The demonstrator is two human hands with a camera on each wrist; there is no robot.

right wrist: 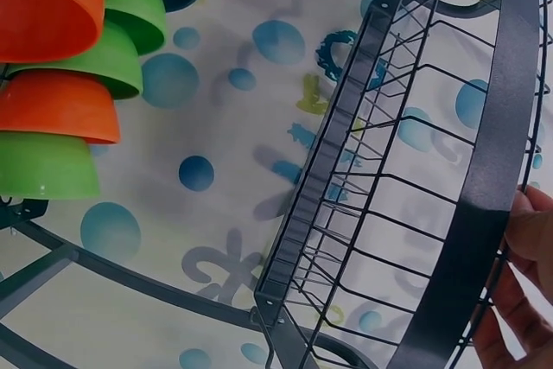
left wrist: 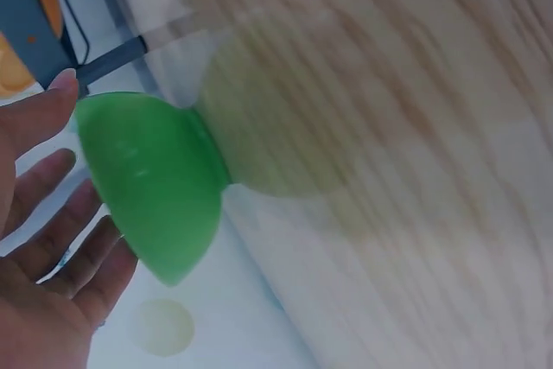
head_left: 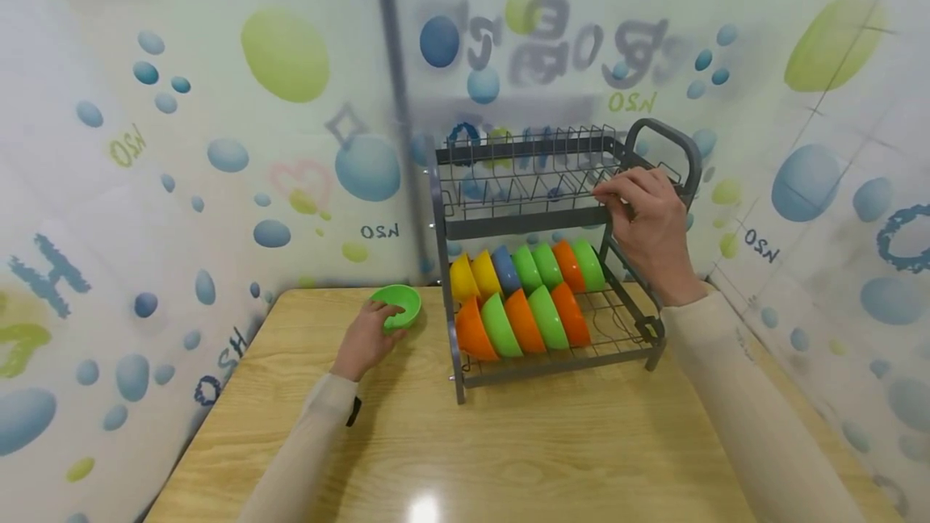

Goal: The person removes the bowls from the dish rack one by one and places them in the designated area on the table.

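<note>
A green bowl stands upright on the table near its back edge, left of the rack. My left hand is over its near side, and in the left wrist view the spread fingers and thumb lie right at the rim of the bowl. With curled fingers and thumb, my right hand grips the front bar of the dish rack at its upper right corner. The right wrist view shows the thumb and fingers of this hand at the dark bar and wire.
On the rack's lower tier, orange bowls, green bowls, yellow bowls and a blue bowl stand tilted in two rows. The upper tier has wire dividers and a side handle. A patterned curtain hangs behind the wooden table.
</note>
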